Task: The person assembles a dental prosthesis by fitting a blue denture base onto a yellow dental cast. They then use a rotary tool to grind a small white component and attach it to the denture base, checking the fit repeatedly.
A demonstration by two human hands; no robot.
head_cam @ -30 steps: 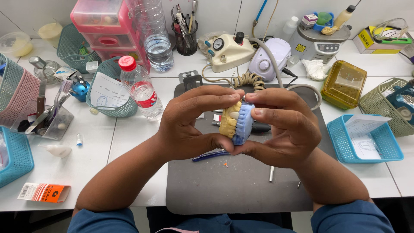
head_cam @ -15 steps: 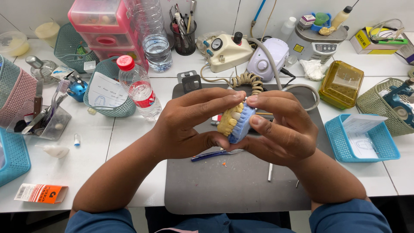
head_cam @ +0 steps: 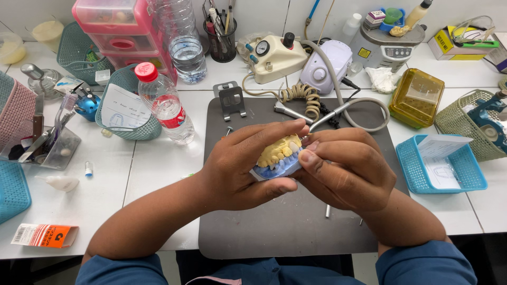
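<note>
Orange-and-white flat carton [head_cam: 44,235] lies at the near-left table edge, barcode end white. Red-capped plastic bottle [head_cam: 165,105] stands left of the grey mat, with a red-and-white wrap label [head_cam: 170,111]. White paper slip [head_cam: 125,107], faint print, leans inside the teal round basket [head_cam: 128,113]. White printed sheet [head_cam: 442,158] sits in the blue tray [head_cam: 438,164] on the right. Grey unit [head_cam: 384,48] at the back carries a small yellow sticker [head_cam: 364,53] and a button panel. Yellow box [head_cam: 462,44] sits far right at the back.
</note>
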